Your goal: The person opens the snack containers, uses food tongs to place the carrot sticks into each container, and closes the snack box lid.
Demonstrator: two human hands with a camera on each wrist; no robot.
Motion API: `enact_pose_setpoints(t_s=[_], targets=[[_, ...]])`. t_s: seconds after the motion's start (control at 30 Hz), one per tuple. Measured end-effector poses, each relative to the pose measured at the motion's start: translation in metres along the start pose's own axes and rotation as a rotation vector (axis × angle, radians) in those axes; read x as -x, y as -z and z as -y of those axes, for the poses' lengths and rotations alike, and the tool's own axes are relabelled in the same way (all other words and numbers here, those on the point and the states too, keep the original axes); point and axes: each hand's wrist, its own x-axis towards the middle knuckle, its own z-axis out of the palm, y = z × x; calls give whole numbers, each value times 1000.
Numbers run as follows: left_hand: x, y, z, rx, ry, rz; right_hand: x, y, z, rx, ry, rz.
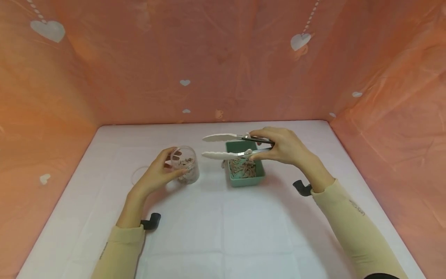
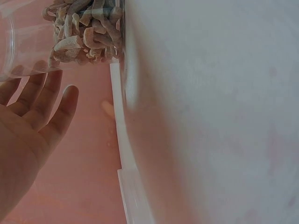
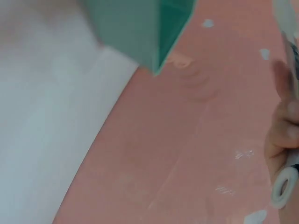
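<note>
My left hand is round a clear jar partly filled with brownish curled pieces, which show closer in the left wrist view. The jar stands upright and without a lid on the table. My right hand grips metal tongs with pale scalloped tips. The tips point left and stand apart with nothing between them, above the table between jar and box. Below the tongs is a green box holding more of the brownish pieces. In the right wrist view my fingers are curled round the tongs.
A clear round lid lies left of the jar, partly behind my left hand. One brownish piece is on the cloth at the box's left side. Orange sheeting with hearts stands round the white table.
</note>
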Motion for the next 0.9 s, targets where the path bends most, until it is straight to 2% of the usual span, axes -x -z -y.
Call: enact_pose_setpoints(t_s=[0.17,0.27,0.43,0.57,0.73,0.9], targets=[[1,1,-1,11,12,8,14,9,-13,199,22,-33],[1,1,0,11,16,14,24,17,-21,260,8,10],[-2,1,1,17,19,18,35,29,-31,237,-72,126],[-1,2,-1,18,22,17,37,33,-34,222,-122,216],[0,1,-1,16,15,11,34,31,-35,232,-116,304],[-1,-1,-1,19,7,2,29,28,-32,275,-86,335]])
